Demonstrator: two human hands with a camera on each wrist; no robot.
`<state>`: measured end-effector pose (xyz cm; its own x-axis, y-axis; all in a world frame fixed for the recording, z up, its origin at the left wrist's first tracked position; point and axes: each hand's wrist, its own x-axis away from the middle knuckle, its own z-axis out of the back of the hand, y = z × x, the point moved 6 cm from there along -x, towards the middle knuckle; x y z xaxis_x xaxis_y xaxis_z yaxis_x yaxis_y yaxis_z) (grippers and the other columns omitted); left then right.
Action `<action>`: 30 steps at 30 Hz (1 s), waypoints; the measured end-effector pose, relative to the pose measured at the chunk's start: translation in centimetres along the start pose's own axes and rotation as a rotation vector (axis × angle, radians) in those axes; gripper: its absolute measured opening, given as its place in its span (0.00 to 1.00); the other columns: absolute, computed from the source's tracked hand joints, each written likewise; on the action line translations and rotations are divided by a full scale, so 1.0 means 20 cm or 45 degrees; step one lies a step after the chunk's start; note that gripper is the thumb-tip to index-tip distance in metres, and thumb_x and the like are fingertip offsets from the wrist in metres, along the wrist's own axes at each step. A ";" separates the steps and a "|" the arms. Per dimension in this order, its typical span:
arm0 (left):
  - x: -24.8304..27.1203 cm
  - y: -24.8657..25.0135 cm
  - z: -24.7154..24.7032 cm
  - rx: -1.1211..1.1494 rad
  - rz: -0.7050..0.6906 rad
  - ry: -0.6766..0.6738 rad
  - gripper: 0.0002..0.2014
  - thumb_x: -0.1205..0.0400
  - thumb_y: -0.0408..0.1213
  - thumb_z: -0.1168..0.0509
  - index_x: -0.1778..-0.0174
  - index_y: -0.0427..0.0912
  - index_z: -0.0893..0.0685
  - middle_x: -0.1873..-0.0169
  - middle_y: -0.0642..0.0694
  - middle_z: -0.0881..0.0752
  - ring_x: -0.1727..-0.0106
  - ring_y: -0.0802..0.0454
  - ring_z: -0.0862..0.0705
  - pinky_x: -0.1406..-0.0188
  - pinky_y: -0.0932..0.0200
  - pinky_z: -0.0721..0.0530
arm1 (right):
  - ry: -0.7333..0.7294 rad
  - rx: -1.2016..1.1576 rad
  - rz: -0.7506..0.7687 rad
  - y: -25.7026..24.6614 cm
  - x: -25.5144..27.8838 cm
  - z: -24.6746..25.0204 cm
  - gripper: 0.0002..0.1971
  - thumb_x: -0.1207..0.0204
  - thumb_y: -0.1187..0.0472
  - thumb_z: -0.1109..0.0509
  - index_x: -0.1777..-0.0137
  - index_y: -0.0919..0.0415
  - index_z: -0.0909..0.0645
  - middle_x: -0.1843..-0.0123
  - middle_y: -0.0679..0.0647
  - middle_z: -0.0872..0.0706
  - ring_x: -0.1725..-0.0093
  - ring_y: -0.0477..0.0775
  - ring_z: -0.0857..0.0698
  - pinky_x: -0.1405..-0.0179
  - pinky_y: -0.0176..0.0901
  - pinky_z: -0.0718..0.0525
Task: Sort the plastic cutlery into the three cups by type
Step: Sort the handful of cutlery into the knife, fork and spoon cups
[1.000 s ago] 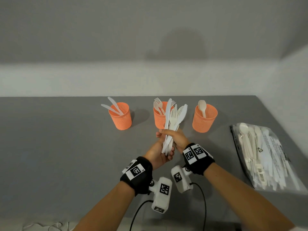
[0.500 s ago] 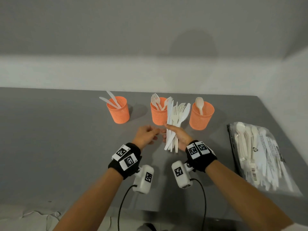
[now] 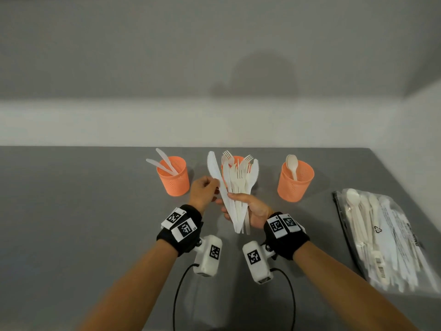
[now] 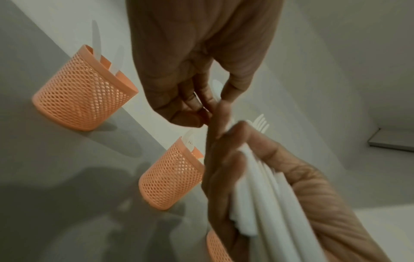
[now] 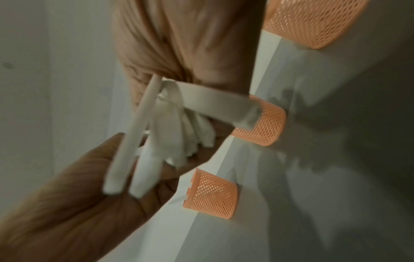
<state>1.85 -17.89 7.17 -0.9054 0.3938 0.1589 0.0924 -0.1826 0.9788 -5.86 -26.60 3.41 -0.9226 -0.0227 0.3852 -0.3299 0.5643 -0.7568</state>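
My right hand (image 3: 250, 206) grips a fanned bundle of white plastic cutlery (image 3: 241, 182), knives and forks, upright in front of the middle cup. My left hand (image 3: 207, 188) pinches one white knife (image 3: 213, 168) at the bundle's left edge, its serrated blade pointing up. Three orange mesh cups stand in a row: the left cup (image 3: 173, 180) holds two knives, the middle cup (image 3: 235, 160), mostly hidden by the bundle, holds forks, and the right cup (image 3: 295, 185) holds one spoon. In the left wrist view the bundle's handles (image 4: 264, 195) lie across my right palm.
A clear plastic bag (image 3: 386, 237) full of more cutlery lies at the right of the grey table (image 3: 71, 223), near its right edge. A pale wall runs behind the cups. Two wrist cameras with cables hang below my wrists.
Half a second ago my left hand was apart from the bundle, to its left. It has come back and taken hold of a knife. The right hand still holds the bundle.
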 end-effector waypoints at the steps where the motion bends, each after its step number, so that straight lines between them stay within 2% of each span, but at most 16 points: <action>1: -0.01 0.00 0.00 0.038 0.017 -0.001 0.06 0.18 0.30 0.42 0.61 0.37 0.24 0.64 0.41 0.17 0.67 0.49 0.19 0.72 0.64 0.17 | 0.004 0.007 0.007 -0.01 -0.02 0.00 0.08 0.19 0.64 0.40 0.47 0.61 0.20 0.61 0.54 0.09 0.68 0.48 0.12 0.69 0.39 0.14; 3: -0.03 0.01 0.00 0.074 0.021 -0.048 0.05 0.18 0.32 0.41 0.57 0.36 0.23 0.64 0.42 0.16 0.67 0.50 0.17 0.73 0.66 0.15 | 0.030 0.057 0.020 -0.02 -0.04 -0.01 0.08 0.19 0.63 0.40 0.47 0.60 0.19 0.60 0.53 0.09 0.68 0.47 0.12 0.68 0.38 0.14; 5: -0.06 0.01 0.00 -0.015 -0.027 -0.083 0.08 0.17 0.36 0.40 0.53 0.33 0.20 0.65 0.42 0.15 0.66 0.50 0.16 0.73 0.67 0.16 | 0.033 0.121 0.039 -0.03 -0.06 -0.02 0.08 0.19 0.63 0.39 0.47 0.58 0.19 0.60 0.52 0.08 0.65 0.48 0.11 0.64 0.39 0.13; 7: -0.08 0.01 0.02 -0.078 -0.069 -0.046 0.10 0.17 0.36 0.40 0.55 0.33 0.19 0.67 0.43 0.15 0.67 0.49 0.17 0.73 0.66 0.17 | 0.024 0.117 0.060 -0.04 -0.07 -0.03 0.08 0.19 0.64 0.39 0.46 0.58 0.19 0.59 0.54 0.08 0.63 0.51 0.09 0.63 0.41 0.11; 10: -0.12 0.01 0.05 0.055 -0.062 0.036 0.12 0.15 0.36 0.45 0.61 0.38 0.20 0.66 0.41 0.15 0.63 0.43 0.16 0.61 0.53 0.14 | 0.103 0.046 0.132 -0.07 -0.11 0.00 0.09 0.19 0.67 0.38 0.44 0.60 0.20 0.51 0.60 0.12 0.57 0.58 0.11 0.66 0.47 0.10; 11: -0.13 0.02 0.07 0.136 -0.044 0.071 0.13 0.14 0.37 0.47 0.61 0.42 0.22 0.66 0.41 0.15 0.64 0.44 0.15 0.59 0.52 0.15 | 0.141 0.028 0.151 -0.07 -0.12 0.02 0.09 0.19 0.68 0.38 0.43 0.61 0.21 0.50 0.62 0.14 0.55 0.59 0.12 0.65 0.48 0.10; 13: -0.15 0.04 0.10 0.280 -0.013 0.125 0.13 0.13 0.39 0.51 0.59 0.45 0.24 0.71 0.44 0.18 0.72 0.53 0.16 0.66 0.57 0.16 | 0.174 0.004 0.155 -0.08 -0.14 0.05 0.10 0.19 0.67 0.39 0.40 0.63 0.23 0.49 0.63 0.14 0.56 0.58 0.11 0.61 0.48 0.10; 14: -0.15 0.05 0.12 0.327 -0.010 0.141 0.12 0.13 0.39 0.51 0.58 0.45 0.25 0.74 0.45 0.21 0.77 0.56 0.19 0.72 0.61 0.18 | 0.188 0.018 0.148 -0.08 -0.15 0.06 0.10 0.19 0.66 0.39 0.39 0.63 0.24 0.50 0.63 0.14 0.60 0.55 0.10 0.64 0.45 0.10; 16: -0.17 0.06 0.14 0.304 -0.022 0.144 0.11 0.13 0.40 0.49 0.56 0.43 0.23 0.78 0.48 0.30 0.85 0.60 0.29 0.83 0.66 0.28 | 0.209 0.058 0.130 -0.09 -0.17 0.08 0.09 0.19 0.64 0.39 0.41 0.61 0.23 0.54 0.60 0.14 0.69 0.49 0.12 0.70 0.40 0.14; 17: -0.18 0.06 0.14 0.248 -0.020 0.130 0.10 0.15 0.41 0.46 0.57 0.43 0.23 0.79 0.49 0.33 0.86 0.60 0.33 0.86 0.67 0.33 | 0.204 0.066 0.126 -0.09 -0.17 0.08 0.08 0.19 0.63 0.39 0.42 0.59 0.23 0.56 0.58 0.15 0.72 0.48 0.15 0.72 0.38 0.16; 20: -0.20 0.00 0.11 0.051 0.038 0.000 0.08 0.20 0.43 0.36 0.59 0.43 0.20 0.83 0.53 0.34 0.86 0.61 0.38 0.88 0.68 0.38 | 0.156 0.079 0.124 -0.11 -0.20 0.06 0.08 0.18 0.63 0.40 0.45 0.56 0.21 0.64 0.54 0.14 0.75 0.46 0.19 0.74 0.36 0.18; 22: -0.19 -0.01 0.08 -0.012 0.052 -0.098 0.10 0.22 0.44 0.33 0.58 0.40 0.19 0.86 0.55 0.30 0.88 0.61 0.36 0.88 0.68 0.39 | 0.133 0.111 0.102 -0.10 -0.22 0.03 0.08 0.18 0.62 0.40 0.46 0.55 0.20 0.62 0.55 0.13 0.74 0.46 0.18 0.73 0.36 0.17; 24: -0.18 -0.01 0.05 0.029 0.059 -0.140 0.08 0.22 0.41 0.32 0.57 0.39 0.18 0.85 0.56 0.23 0.89 0.63 0.30 0.89 0.70 0.37 | 0.108 0.138 0.067 -0.09 -0.25 0.00 0.08 0.18 0.62 0.40 0.45 0.57 0.20 0.58 0.56 0.12 0.73 0.46 0.16 0.71 0.36 0.16; 26: -0.16 0.00 0.04 0.105 0.052 -0.150 0.04 0.22 0.35 0.32 0.56 0.37 0.18 0.79 0.53 0.17 0.86 0.64 0.22 0.89 0.71 0.31 | 0.086 0.184 0.039 -0.08 -0.27 -0.02 0.09 0.18 0.62 0.42 0.45 0.58 0.20 0.60 0.54 0.10 0.70 0.46 0.14 0.70 0.36 0.16; 28: -0.18 0.01 0.05 0.121 0.009 -0.145 0.05 0.22 0.31 0.32 0.54 0.34 0.17 0.71 0.47 0.15 0.78 0.62 0.17 0.82 0.72 0.23 | 0.065 0.202 0.033 -0.08 -0.27 -0.05 0.09 0.18 0.63 0.42 0.46 0.60 0.20 0.63 0.53 0.09 0.68 0.47 0.12 0.67 0.37 0.16; 30: -0.21 0.00 0.07 0.099 -0.026 -0.101 0.02 0.22 0.32 0.33 0.59 0.37 0.17 0.68 0.45 0.14 0.69 0.53 0.15 0.71 0.65 0.15 | 0.047 0.179 0.054 -0.09 -0.28 -0.06 0.09 0.18 0.64 0.42 0.45 0.61 0.20 0.62 0.54 0.09 0.65 0.49 0.11 0.66 0.38 0.14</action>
<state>6.24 -18.26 6.61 -0.8720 0.4673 0.1459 0.1092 -0.1048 0.9885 0.16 -26.42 3.29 -0.9292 0.0308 0.3684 -0.3178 0.4428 -0.8384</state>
